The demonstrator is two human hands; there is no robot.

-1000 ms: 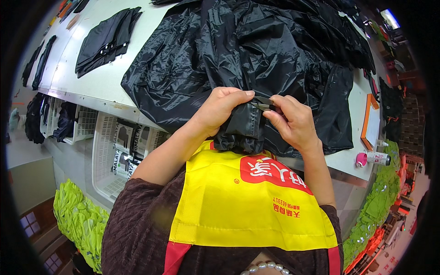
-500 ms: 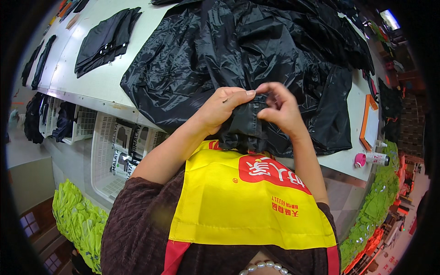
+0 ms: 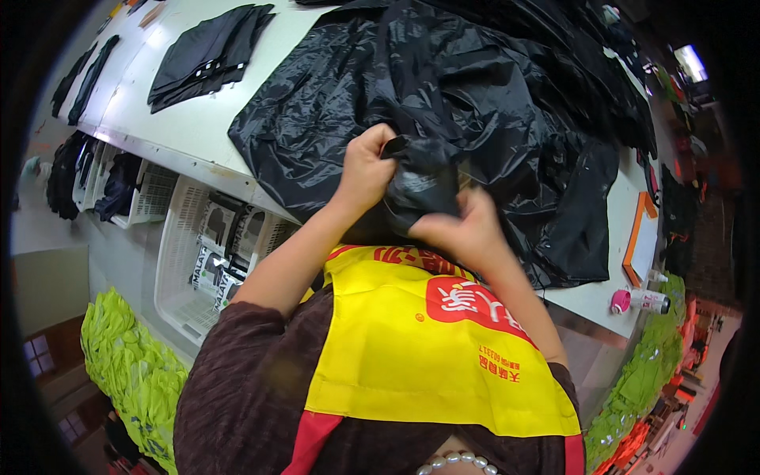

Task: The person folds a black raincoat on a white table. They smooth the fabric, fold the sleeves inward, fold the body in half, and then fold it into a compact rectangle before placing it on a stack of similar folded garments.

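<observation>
A large, shiny black garment [image 3: 317, 103] lies crumpled over the white table in front of me. My left hand [image 3: 368, 166] is closed on a bunched, raised part of it [image 3: 423, 178], fingers curled at its left side. At the lower right of this part is my right hand [image 3: 467, 233], smeared by motion. Its thumb points left along the fabric's lower edge; how its fingers lie I cannot make out.
On the white table [image 3: 119, 87], folded black cloth pieces [image 3: 210, 59] lie at the far left. Below stands a white basket [image 3: 170, 273] with printed packages [image 3: 218, 237]. An orange-edged board [image 3: 640, 240] and a bottle [image 3: 651, 301] sit at right. Bright green piles [image 3: 131, 368] flank me.
My left hand has moved slightly left and up, gripping the fabric's side. My right hand has dropped lower, and the part between them is now lifted and bunched.
</observation>
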